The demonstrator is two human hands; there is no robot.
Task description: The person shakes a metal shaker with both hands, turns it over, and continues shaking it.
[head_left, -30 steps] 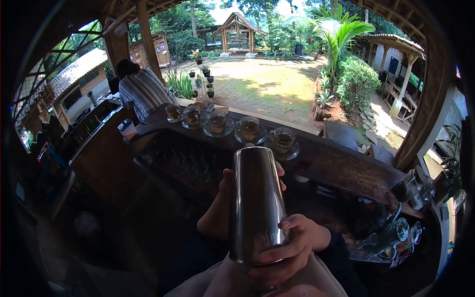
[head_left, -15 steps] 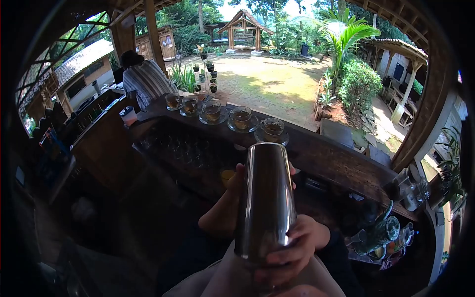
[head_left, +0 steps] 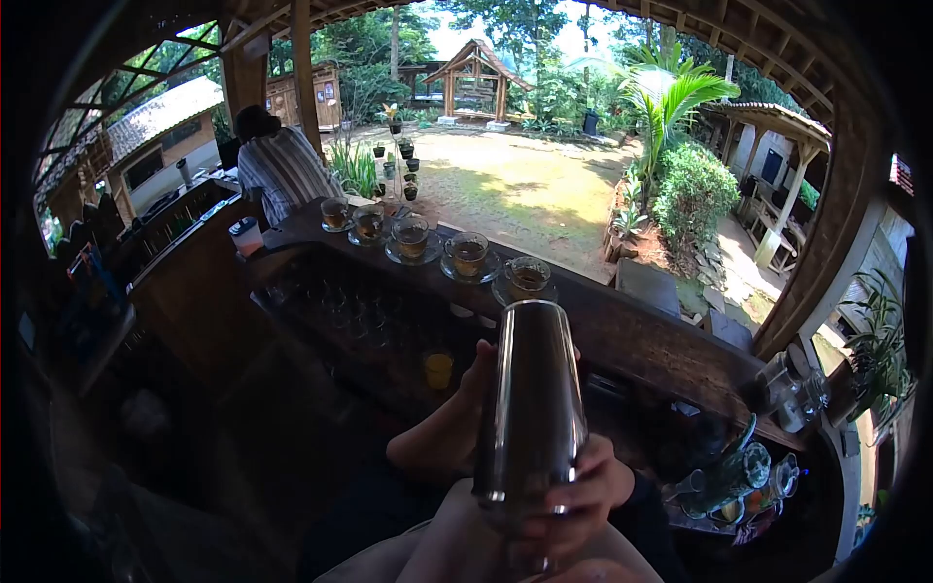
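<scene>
A tall, shiny metal cylinder (head_left: pixel 535 408), like a shaker, is held nearly upright in front of my body. My right hand (head_left: pixel 583 496) wraps round its lower right side. On its upper left side is my left hand (head_left: pixel 476 379), with the thumb showing and fingertips partly visible past the far edge; the cylinder hides the rest. Just beyond its top, a glass cup of brown liquid (head_left: pixel 528 275) stands on a saucer on the wooden counter (head_left: pixel 641 330). Several similar cups, such as one near the middle (head_left: pixel 411 233), line the counter to the left.
A yellow drink (head_left: pixel 438 369) sits below the counter. Glass jars (head_left: pixel 792 389) and a patterned pitcher (head_left: pixel 748 466) are at the right. A lidded cup (head_left: pixel 246 235) stands at the left, near a person in a striped shirt (head_left: pixel 287 170) beyond the counter.
The cylinder and both hands have shifted slightly down and to the right in view. The yellow drink shows more fully, and the background has shifted slightly left.
</scene>
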